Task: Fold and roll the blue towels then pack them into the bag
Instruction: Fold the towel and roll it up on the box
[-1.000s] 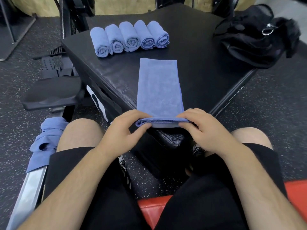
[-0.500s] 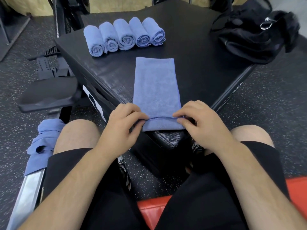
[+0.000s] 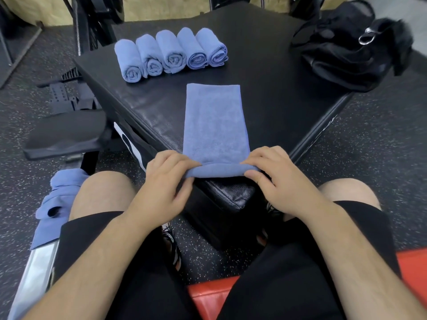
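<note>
Clearly in the rolling step. Pinching with the left grip and the right grip at the two ends of a turned-over lip on the long folded blue terry towel, fingers curled over the lip, thumbs tucked against its near side. Clamped on cloth at both ends, with nothing else held.

Stretching straight ahead of the grip, flat on the black padded counter, near end right at the counter's closest corner. Only the first turn made, by the look of it, with nearly the whole strip left to roll.

Further ahead and a little to the left: five rolled blue towels, lined up side by side and touching. Far ahead to the right, well apart from those rolls: a crumpled black fabric bag with a metal ring, at the counter's far right corner. Behind and left of the left grip, past the knee: loose blue cloth draped over a metal rail, probably more towels waiting.

Next, probably: walking both ends forward together, pressing evenly to avoid a lopsided or cone-shaped roll, tucking tight on each turn, then setting the finished roll beside the other five. Packing not yet begun, judging by every roll lying outside the bag.
</note>
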